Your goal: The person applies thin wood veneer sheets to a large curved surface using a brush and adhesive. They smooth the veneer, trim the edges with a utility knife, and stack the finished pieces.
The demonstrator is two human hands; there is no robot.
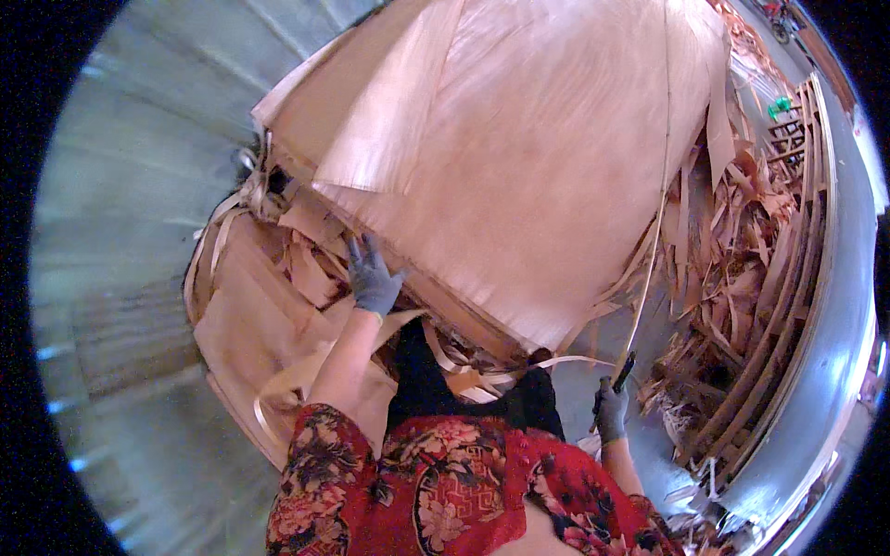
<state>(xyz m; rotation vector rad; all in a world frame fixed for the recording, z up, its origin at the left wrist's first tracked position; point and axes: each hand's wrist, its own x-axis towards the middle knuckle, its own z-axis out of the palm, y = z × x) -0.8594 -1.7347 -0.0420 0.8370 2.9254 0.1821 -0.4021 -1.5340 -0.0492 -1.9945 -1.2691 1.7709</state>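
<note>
A large stack of thin, pale brown wood veneer sheets (556, 176) fills the middle, and one top sheet (385, 139) is folded over at the left. My left hand (375, 278), in a grey glove, lies with fingers spread at the stack's near left edge. It holds nothing. Low on the right, my gloved right hand (611, 412) is closed around a black handle (625, 371). A long thin stick (648, 269) runs from near that handle up across the sheets. Whether the two are joined, I cannot tell.
Torn veneer scraps (732, 232) are heaped along the right, beside a curved-looking wooden rack (788, 287). Larger loose sheets (250, 324) lie at the left, next to my left arm. Narrow veneer strips (454, 361) hang around my legs. A greyish wall-like surface (139, 232) stands far left.
</note>
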